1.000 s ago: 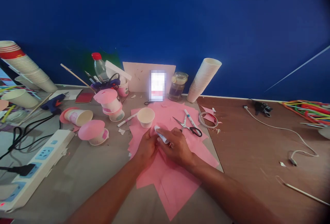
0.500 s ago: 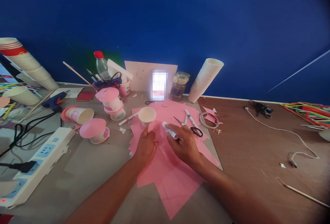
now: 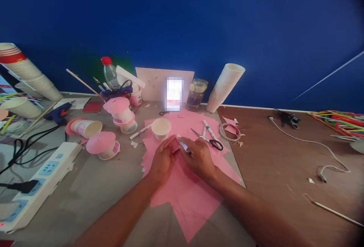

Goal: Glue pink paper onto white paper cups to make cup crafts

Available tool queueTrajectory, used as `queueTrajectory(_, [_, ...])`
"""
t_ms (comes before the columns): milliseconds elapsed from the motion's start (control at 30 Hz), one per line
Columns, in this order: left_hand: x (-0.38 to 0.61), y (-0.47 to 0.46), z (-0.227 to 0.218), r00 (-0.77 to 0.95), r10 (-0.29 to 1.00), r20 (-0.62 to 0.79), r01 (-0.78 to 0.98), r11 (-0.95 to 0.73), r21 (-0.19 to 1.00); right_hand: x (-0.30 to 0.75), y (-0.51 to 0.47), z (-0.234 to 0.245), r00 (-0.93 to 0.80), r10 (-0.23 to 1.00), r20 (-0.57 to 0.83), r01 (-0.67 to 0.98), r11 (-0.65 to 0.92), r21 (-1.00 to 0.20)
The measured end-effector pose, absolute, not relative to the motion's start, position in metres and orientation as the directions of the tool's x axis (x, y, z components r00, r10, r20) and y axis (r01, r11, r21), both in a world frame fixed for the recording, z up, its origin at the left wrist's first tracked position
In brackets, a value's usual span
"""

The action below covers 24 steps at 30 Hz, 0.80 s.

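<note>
My left hand [image 3: 162, 161] is closed on a small piece of pink paper [image 3: 171, 140], held up over the larger pink sheet [image 3: 193, 216]. In my right hand [image 3: 199, 159] is a white tube, which looks like a glue stick [image 3: 183, 147]; its tip meets the small paper's edge. Just beyond my left hand stands a white paper cup [image 3: 161, 128]. Scissors [image 3: 207, 139] with black handles lie spread on the sheet beside my right hand, along with a white marker [image 3: 209, 128]. A tape roll [image 3: 229, 132] rests to their right.
At left are pink-trimmed cups [image 3: 102, 145], a blue glue gun [image 3: 59, 112], and a power strip [image 3: 42, 180] with cords. Behind stand a lidded jar [image 3: 196, 94], a leaning cup stack [image 3: 226, 87] and a bright, blurred screen [image 3: 174, 93]. A white cable [image 3: 309, 143] lies at right.
My right hand has moved slightly left, bringing the glue stick's tip against the small pink paper. That paper now looks more folded between my hands. The whole view has shifted slightly.
</note>
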State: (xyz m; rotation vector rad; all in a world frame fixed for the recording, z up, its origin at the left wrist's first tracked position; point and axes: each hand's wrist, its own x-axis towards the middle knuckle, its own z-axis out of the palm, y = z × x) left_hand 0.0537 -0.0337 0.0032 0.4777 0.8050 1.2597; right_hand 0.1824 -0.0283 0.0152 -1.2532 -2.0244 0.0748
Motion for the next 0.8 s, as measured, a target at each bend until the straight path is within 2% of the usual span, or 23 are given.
queueTrajectory(167, [0.052, -0.034, 0.004, -0.001, 0.944, -0.329, -0.578, 0.268, 0.771, 0.188, -0.034, 0.026, -0.142, 0.823, 0.550, 0.727, 0.464, -0.506])
queueTrajectory(267, [0.051, -0.035, 0.006, 0.013, 0.937, -0.349, -0.552, 0.298, 0.779, 0.182, -0.038, 0.031, -0.184, 0.845, 0.503, 0.669, 0.482, -0.566])
queueTrajectory(433, [0.054, -0.037, 0.007, 0.050, 0.952, -0.302, -0.578, 0.274, 0.769, 0.172, -0.035, 0.023, -0.231, 0.831, 0.506, 0.669, 0.513, -0.538])
queueTrajectory(667, [0.052, -0.032, 0.000, -0.082, 0.958, -0.276, -0.621, 0.167, 0.766, 0.186, -0.028, 0.017, -0.198, 0.856, 0.478, 0.756, 0.444, -0.481])
queueTrajectory(733, [0.051, -0.032, 0.000, -0.116, 0.947, -0.301, -0.582, 0.181, 0.793, 0.191, -0.028, 0.021, -0.132, 0.879, 0.459, 0.740, 0.395, -0.544])
queueTrajectory(800, [0.051, -0.033, 0.001, -0.122, 0.937, -0.327, -0.559, 0.208, 0.803, 0.194, -0.029, 0.026, -0.037, 0.914, 0.403, 0.671, 0.322, -0.668])
